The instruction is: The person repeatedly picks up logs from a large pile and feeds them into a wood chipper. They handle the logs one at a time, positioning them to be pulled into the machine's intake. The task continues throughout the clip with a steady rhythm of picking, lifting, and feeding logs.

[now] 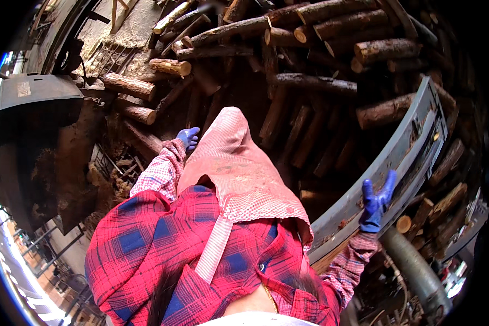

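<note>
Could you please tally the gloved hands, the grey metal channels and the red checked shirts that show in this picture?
Blue-gloved hands: 2, left hand, right hand
Grey metal channel: 1
Red checked shirt: 1
Total: 4

Rough, bark-covered wooden logs [309,81] fill the upper half of the frame, their sawn ends pale and matt. At the right, a curved grey metal rail [413,136] looks dull, scuffed and streaked with dirt. The right hand [376,202] rests on it in a blue rubbery glove with a slight sheen; the left hand [188,137], left of centre, wears the same kind of glove. The shirt [146,244] in the lower middle is soft red-and-blue checked cloth, and the head cloth [233,163] is a faded pink woven fabric, stained. At the far left, a dark metal machine [38,108] is matt and caked with rough, crumbly brown matter.
</note>
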